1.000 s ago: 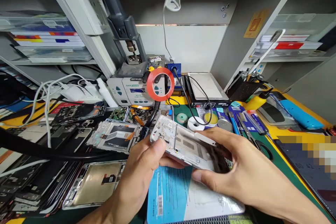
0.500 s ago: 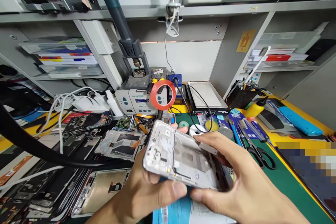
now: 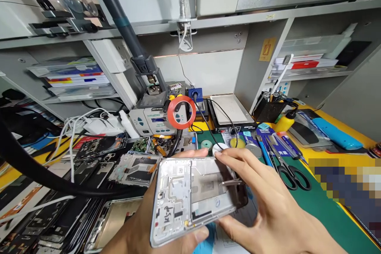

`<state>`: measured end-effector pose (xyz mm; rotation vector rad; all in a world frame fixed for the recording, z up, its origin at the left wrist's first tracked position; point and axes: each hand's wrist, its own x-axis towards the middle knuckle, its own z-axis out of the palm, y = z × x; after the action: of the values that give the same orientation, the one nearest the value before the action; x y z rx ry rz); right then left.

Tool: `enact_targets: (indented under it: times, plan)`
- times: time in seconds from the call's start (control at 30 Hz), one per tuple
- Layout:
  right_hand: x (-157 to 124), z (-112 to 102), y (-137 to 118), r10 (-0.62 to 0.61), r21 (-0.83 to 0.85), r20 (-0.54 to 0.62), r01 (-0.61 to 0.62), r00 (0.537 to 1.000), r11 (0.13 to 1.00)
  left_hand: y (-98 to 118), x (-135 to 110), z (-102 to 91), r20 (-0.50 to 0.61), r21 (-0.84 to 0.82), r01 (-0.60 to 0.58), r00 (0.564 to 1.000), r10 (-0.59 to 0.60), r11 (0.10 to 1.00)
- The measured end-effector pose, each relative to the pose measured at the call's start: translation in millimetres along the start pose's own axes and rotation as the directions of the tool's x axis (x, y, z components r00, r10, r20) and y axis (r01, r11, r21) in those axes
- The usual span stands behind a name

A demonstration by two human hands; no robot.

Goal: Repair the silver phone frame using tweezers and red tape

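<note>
Behind phone frame [image 3: 172, 206], left hand [image 3: 141, 220] half-hidden

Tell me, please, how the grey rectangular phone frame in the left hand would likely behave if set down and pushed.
The grey rectangular phone frame is probably light, being slim with a shallow recess. Its straight rim suggests stiffness. Its flat shape should probably slide rather than roll.

I can count two hands here, one left hand [image 3: 143, 214] and one right hand [image 3: 268, 196], with one phone frame [image 3: 172, 204] held in them. On the bench [image 3: 339, 154] I make it two bottles, one yellow bottle [image 3: 285, 122] and one white bottle [image 3: 128, 125]. There's one pair of scissors [image 3: 276, 154], one red ring of tape [image 3: 170, 112], one white brush [image 3: 287, 60], and more stacked phone parts [image 3: 71, 214] than I can count.
</note>
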<state>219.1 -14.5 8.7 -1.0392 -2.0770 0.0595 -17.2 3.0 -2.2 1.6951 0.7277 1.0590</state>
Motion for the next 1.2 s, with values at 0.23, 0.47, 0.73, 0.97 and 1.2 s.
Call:
enact_targets:
  times: [0.23,0.47,0.73,0.97,1.2]
  plan:
    - [0,-1,0,-0.014,-0.01,-0.019,0.014,1.0,1.0,-6,-5,-0.9,0.004,-0.054,0.046,0.999,-0.045,0.998]
    - [-1,0,2,-0.017,-0.019,-0.003,0.016,1.0,1.0,-7,-6,0.6,-0.015,-0.02,0.094,0.995,-0.095,0.995]
    - [-4,0,2,0.007,0.039,0.027,-0.008,1.0,0.999,-3,-7,8.5,-0.098,-0.115,0.051,0.993,-0.062,0.992]
    - [-5,1,2,0.009,0.034,0.021,-0.01,1.0,0.999,-3,-1,-6.2,0.075,0.025,-0.041,0.996,0.039,0.999]
    - [-5,0,1,-0.029,-0.015,-0.034,0.029,0.999,0.999,5,-7,-0.8,-0.03,-0.021,0.034,0.999,-0.035,0.999]
